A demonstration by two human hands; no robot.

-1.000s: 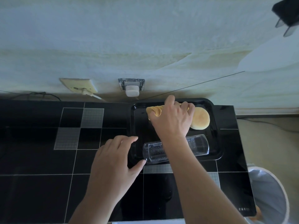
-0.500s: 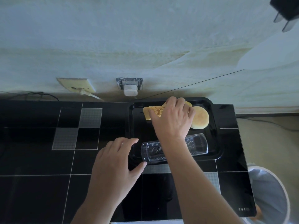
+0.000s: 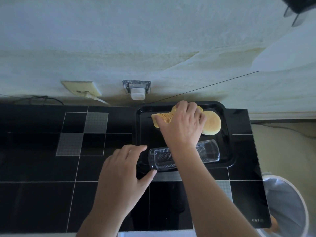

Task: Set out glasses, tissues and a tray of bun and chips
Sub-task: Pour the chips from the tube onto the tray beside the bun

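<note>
A pale, stained wall (image 3: pixel 153 40) fills the upper half of the view, and below it runs a glossy black tiled counter (image 3: pixel 42 194) with a few grey patterned tiles. At the counter's right end, down on the floor, stands a white bin (image 3: pixel 289 207) lined with a bag. A black rectangular tray (image 3: pixel 229 151) sits on the counter's far right part, close to the wall.

The right hand (image 3: pixel 183 127) reaches over the tray with its fingers curled around a stack of chips (image 3: pixel 162 117) that lies on its side in the tray's far half. The left hand (image 3: pixel 123 171) rests flat and spread on the counter at the tray's near left corner, gripping nothing, its thumb tip touching the tray's edge.

A clear plastic chip container (image 3: pixel 205 153), empty, lies lengthwise along the tray's near side, partly hidden by the right forearm. A round pale bun (image 3: pixel 212 124) sits just right of the chips, touching the right hand's fingers. On the wall are a cream outlet plate (image 3: pixel 80 87) with a plug in it and a metal socket (image 3: pixel 136 88) holding a white adapter.
</note>
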